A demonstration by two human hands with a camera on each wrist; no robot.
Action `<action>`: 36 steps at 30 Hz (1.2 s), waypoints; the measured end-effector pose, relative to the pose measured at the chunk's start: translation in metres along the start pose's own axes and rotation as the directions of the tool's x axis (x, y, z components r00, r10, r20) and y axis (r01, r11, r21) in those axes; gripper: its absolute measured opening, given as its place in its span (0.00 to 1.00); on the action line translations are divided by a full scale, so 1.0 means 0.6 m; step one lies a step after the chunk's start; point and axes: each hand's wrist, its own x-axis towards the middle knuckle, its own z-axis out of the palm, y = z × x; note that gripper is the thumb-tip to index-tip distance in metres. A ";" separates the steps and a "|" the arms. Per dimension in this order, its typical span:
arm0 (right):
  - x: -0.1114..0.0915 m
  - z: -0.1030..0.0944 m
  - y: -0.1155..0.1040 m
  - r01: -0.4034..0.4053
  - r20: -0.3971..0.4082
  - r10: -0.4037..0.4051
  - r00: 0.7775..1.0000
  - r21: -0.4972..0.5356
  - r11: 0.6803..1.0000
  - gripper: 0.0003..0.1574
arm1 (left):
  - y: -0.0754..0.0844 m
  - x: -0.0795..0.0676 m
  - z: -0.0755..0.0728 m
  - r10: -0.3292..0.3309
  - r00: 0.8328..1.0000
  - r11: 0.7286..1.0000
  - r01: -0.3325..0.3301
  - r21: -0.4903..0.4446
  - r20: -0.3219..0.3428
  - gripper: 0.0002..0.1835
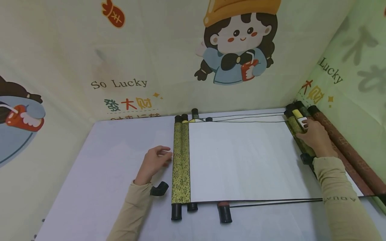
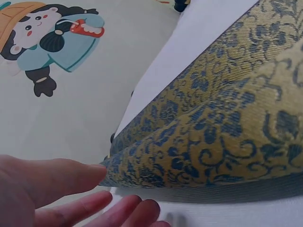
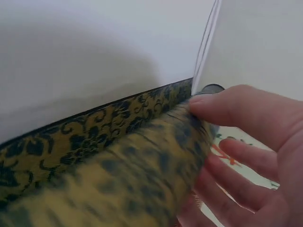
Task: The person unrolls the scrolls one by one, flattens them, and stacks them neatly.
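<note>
A hanging scroll lies partly unrolled, its white paper facing up between rolls covered in gold cloth with dark floral patterns. The left roll has black end knobs. Just left of it is my left hand, fingers loosely bent with nothing in them; the left wrist view has its thumb tip right at the cloth roll. My right hand grips the right-hand roll, thumb on the near side and fingers around the far side. In the right wrist view that roll is tilted and blurred.
Reddish-brown rolled scrolls lie along the right side, beside a printed cloth wall. Another scroll's black knob sticks out below the white paper. Dark cords run along the front. A cartoon-printed cloth hangs behind.
</note>
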 end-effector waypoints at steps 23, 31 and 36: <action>-0.014 -0.034 -0.108 0.182 -0.120 -0.165 0.979 0.144 0.973 0.34 | 0.058 0.004 -0.038 0.201 0.970 0.980 -0.200 0.024 -0.135 0.22; -0.048 -0.048 -0.177 0.284 -0.132 -0.259 0.957 0.238 0.929 0.38 | 0.081 -0.004 -0.050 0.344 0.921 0.939 -0.342 0.048 -0.184 0.23; -0.061 -0.047 -0.211 0.335 -0.115 -0.316 0.942 0.245 0.910 0.41 | 0.088 -0.009 -0.052 0.460 0.866 0.888 -0.446 0.116 -0.195 0.26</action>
